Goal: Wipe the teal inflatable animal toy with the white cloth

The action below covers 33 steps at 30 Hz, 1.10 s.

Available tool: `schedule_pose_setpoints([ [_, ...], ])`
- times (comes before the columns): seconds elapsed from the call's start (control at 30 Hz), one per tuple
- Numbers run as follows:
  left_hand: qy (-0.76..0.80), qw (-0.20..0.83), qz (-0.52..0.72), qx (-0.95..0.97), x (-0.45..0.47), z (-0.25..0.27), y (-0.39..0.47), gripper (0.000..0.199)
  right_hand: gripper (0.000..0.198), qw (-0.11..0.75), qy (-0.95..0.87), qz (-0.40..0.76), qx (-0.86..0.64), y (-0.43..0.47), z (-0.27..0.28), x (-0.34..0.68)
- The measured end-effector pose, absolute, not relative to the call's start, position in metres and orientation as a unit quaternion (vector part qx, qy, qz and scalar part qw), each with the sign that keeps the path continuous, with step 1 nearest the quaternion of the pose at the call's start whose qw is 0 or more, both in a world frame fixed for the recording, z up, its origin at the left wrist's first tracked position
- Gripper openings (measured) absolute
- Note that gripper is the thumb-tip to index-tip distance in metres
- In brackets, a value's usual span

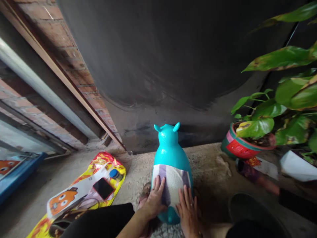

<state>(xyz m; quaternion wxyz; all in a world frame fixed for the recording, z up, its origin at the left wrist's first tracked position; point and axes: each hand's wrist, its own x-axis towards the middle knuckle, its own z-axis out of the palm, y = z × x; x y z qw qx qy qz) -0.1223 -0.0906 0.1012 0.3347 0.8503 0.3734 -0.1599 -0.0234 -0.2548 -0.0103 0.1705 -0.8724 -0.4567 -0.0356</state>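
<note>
A turquoise inflatable animal toy (171, 155) with two small ears stands upright on the floor between my legs, facing the dark panel. Over its back lies a white cloth with purple stripes (175, 185). My left hand (155, 198) rests flat on the cloth's left side, fingers stretched out. On the right edge of the cloth lies my right hand (188, 206), its fingers spread and a ring on one of them. Both hands press on the toy near its rear end, and neither grasps anything.
A dark panel (160, 59) rises ahead. At left, a yellow-red plastic bag (119, 162) bears a phone (103, 188), a blue-capped bottle (114, 174) and a cartoon-face cutout (63, 200). To the right stand a potted plant (237, 147) and a person's leg (268, 181).
</note>
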Motion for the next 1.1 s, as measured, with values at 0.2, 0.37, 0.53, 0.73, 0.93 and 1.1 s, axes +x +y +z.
schedule_pose_setpoints([
  [0.2, 0.364, 0.292, -0.164, 0.869, -0.121, 0.090, -0.091, 0.123, 0.057, 0.201, -0.335, 0.005, -0.921, -0.220, 0.000, -0.046],
  [0.37, 0.318, 0.306, -0.164, 0.882, -0.100, 0.092, -0.057, 0.131, 0.061, 0.145, -0.297, 0.070, -0.941, -0.152, 0.034, 0.006],
  [0.53, 0.323, 0.303, -0.160, 0.882, -0.062, 0.089, -0.024, 0.135, 0.057, 0.160, -0.319, 0.121, -0.926, -0.120, 0.052, 0.059],
  [0.73, 0.309, 0.265, -0.181, 0.895, -0.063, 0.104, -0.039, 0.130, 0.055, 0.179, -0.275, 0.121, -0.937, -0.144, 0.042, 0.035],
  [0.93, 0.310, 0.188, -0.236, 0.901, -0.073, 0.119, -0.099, 0.106, 0.080, 0.282, -0.165, -0.022, -0.945, -0.200, -0.052, -0.052],
  [1.1, 0.320, 0.189, -0.230, 0.900, -0.067, 0.107, -0.102, 0.096, 0.067, 0.266, -0.121, 0.009, -0.956, -0.198, -0.071, -0.054],
])
